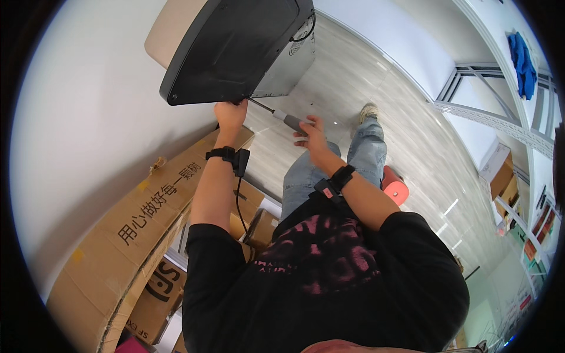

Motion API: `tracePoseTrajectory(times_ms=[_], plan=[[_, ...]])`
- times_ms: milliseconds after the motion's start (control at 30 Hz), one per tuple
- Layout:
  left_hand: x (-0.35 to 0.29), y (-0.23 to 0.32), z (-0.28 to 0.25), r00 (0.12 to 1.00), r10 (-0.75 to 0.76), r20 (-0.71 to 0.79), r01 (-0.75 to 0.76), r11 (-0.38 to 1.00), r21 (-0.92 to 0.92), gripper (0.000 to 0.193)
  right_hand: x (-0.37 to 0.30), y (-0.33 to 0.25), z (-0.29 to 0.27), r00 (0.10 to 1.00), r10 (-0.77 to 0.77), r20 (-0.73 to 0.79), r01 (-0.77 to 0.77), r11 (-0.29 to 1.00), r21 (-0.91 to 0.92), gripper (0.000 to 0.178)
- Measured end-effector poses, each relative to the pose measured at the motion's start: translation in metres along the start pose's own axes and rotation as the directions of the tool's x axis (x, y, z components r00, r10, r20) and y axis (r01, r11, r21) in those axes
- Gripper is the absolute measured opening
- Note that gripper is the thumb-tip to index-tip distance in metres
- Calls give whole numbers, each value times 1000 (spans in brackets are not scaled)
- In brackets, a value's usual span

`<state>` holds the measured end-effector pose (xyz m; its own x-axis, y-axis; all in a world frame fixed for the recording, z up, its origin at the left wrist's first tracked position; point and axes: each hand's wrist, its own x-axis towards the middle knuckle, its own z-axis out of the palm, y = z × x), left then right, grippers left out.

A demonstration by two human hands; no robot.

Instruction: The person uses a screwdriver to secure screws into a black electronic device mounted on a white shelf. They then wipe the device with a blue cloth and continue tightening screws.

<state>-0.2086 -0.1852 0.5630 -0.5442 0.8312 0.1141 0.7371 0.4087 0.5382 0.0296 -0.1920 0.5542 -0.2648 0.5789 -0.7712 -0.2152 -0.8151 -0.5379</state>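
Observation:
A large black panel (235,53) with rounded corners hangs in front of me, tilted, with a beige part (173,32) behind it. My left hand (231,115) is closed at the panel's lower edge, its fingertips partly hidden. In my right hand (315,140) is a screwdriver (291,122) with a grey handle. Thumb and fingers hold the handle loosely, some fingers lifted. The thin shaft runs up left to the panel's lower edge, close to my left hand. Whether its tip sits in a screw is too small to tell.
A long cardboard box (147,206) leans along the wall at left, with more cartons (159,300) below it. A silvery box (288,70) stands behind the panel. A red round object (395,191) is by my leg. White shelving (494,126) with a blue cloth (522,65) lines the right.

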Motion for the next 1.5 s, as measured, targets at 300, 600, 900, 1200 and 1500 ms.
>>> tracePoseTrajectory(times_ms=[300,600,900,1200,1500], plan=[[1,-3,1,999,36,-22,-36,999,-36,26,11,2,-20,976,116,182,-108,993,-51,43],[1,0,-1,998,45,-36,-46,999,-27,22,1,-10,-15,979,71,192,-55,995,-88,45],[-2,7,-7,1000,-2,-23,0,997,-77,28,-4,-21,-11,988,-1,155,24,989,-143,40],[-2,-7,3,1000,2,-15,-4,993,-120,14,-1,-32,-13,987,0,162,29,985,-173,33],[-2,-4,4,999,-30,-19,27,987,-155,15,-5,-45,-36,974,88,207,-54,985,-161,30]])
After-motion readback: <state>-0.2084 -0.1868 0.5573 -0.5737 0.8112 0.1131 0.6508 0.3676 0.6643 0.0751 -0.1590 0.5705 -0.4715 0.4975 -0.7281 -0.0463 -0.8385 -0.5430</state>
